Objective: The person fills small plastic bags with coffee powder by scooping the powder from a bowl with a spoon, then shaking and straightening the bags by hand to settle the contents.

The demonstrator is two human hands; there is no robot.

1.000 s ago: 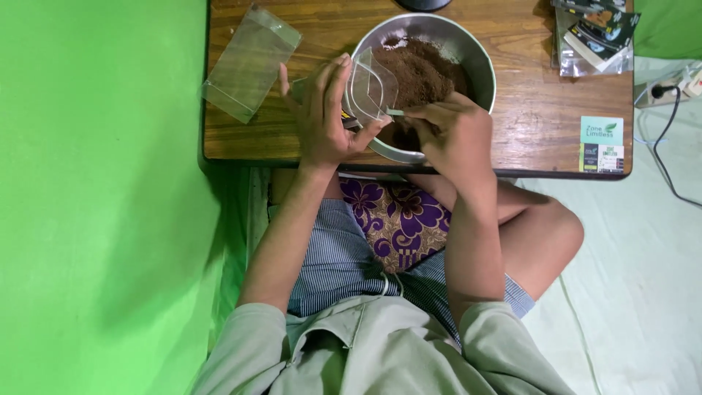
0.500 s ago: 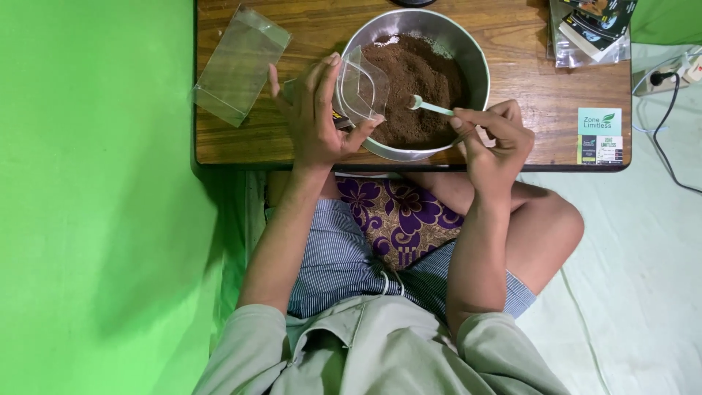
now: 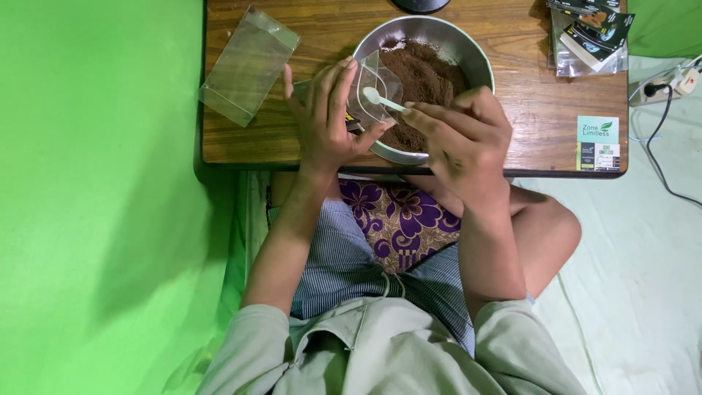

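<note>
Left hand (image 3: pixel 327 117) grips a clear pouch (image 3: pixel 374 88) at the bowl's (image 3: pixel 468 55) nine o'clock; right hand (image 3: pixel 459 135) pinches a white spoon (image 3: pixel 380 99) at its mouth; filling barely begun, brown powder (image 3: pixel 428 77) aplenty.

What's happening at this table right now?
A seated person works over a metal bowl of brown powder on a low wooden table. The left hand holds a small clear pouch open at the bowl's near rim. The right hand holds a small white spoon, its scoop at the pouch's mouth. More clear pouches lie to the left, dark packets at the far right corner.
</note>
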